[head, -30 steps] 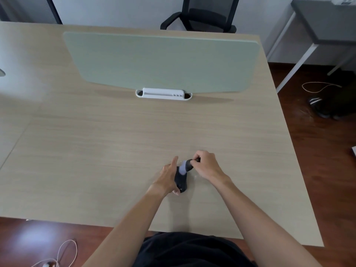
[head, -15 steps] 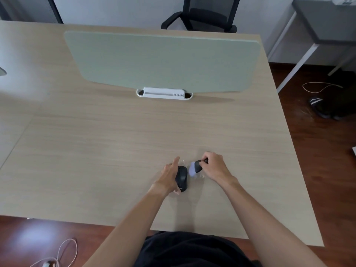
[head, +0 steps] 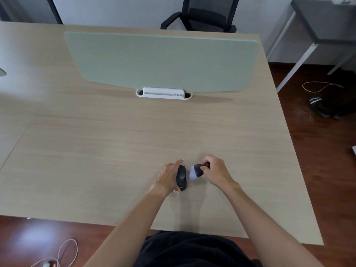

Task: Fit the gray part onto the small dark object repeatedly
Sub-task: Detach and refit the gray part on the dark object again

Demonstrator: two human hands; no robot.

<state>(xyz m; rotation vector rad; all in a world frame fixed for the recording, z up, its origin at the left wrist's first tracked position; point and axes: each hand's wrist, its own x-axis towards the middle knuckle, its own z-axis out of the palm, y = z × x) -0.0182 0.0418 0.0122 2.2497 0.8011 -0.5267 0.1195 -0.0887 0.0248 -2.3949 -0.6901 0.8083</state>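
Note:
A small dark, mouse-shaped object rests on the wooden table near its front edge. My left hand grips it from the left side, index finger stretched forward. Just to its right, my right hand pinches the gray part, a dark piece with a pale rounded end that points toward the dark object. A narrow gap separates the two pieces.
A pale green divider panel in a white base stands across the middle of the table. A black office chair sits behind it. Right of the table are a gray side table, a sandal and a cable on the floor.
The gray part was pressed on the dark object's top one second ago. My right hand has pulled it off to the right, and the pieces are now apart. My left hand stayed put.

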